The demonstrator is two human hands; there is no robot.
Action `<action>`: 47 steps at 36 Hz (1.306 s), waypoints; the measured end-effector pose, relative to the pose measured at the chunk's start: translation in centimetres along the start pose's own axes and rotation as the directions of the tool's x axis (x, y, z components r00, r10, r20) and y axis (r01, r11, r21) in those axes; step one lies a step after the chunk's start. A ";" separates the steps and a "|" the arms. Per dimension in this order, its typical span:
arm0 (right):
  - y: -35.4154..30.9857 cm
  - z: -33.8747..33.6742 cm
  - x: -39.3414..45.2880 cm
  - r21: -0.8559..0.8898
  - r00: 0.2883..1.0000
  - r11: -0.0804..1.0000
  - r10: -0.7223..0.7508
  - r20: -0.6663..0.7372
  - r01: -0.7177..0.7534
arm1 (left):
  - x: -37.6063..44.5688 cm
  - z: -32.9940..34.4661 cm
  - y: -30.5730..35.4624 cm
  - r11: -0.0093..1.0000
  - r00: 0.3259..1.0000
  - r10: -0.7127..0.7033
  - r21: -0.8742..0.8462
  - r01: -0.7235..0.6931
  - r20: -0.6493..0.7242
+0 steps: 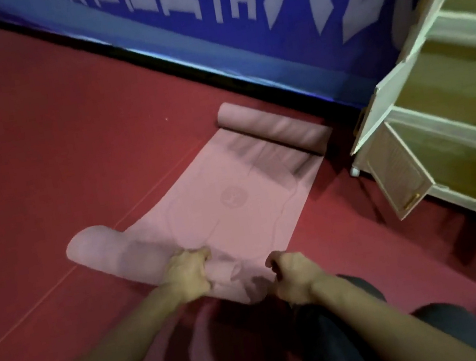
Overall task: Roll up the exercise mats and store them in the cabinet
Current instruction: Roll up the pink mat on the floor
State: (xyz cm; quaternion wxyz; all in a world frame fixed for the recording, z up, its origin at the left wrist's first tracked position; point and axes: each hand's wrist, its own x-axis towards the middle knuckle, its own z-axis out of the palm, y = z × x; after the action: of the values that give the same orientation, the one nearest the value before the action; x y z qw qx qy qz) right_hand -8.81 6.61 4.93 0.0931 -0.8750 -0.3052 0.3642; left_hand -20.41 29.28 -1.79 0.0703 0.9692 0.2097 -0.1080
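A pink exercise mat [234, 200] lies on the red floor, curled into a roll at both ends. The far roll [272, 128] sits near the blue wall banner. The near roll [115, 249] runs from the left to under my hands. My left hand [188, 276] grips the near roll, fingers curled over its top. My right hand [294, 275] holds the roll's right end in a fist. The white cabinet [408, 105] stands at the right, its wooden shelves showing and a low door [398, 174] swung open.
A blue banner [233, 15] with white letters lines the wall behind the mat. The red floor [32, 137] stretches wide to the left. My dark-clothed knees [353, 335] are just below my hands. The cabinet's open door reaches toward the mat's right edge.
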 end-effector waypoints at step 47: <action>4.7 -4.9 -19.8 -0.505 0.914 0.814 -0.389 -0.110 0.286 | -17.4 -13.0 17.3 0.906 0.905 0.417 -0.114 -0.407 0.086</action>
State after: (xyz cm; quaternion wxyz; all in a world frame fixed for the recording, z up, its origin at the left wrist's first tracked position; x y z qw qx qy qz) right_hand -14.12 -8.75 18.12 -0.0312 -0.8351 -0.5251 0.1609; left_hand -26.23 9.20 16.52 0.1481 0.9800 0.0009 -0.1330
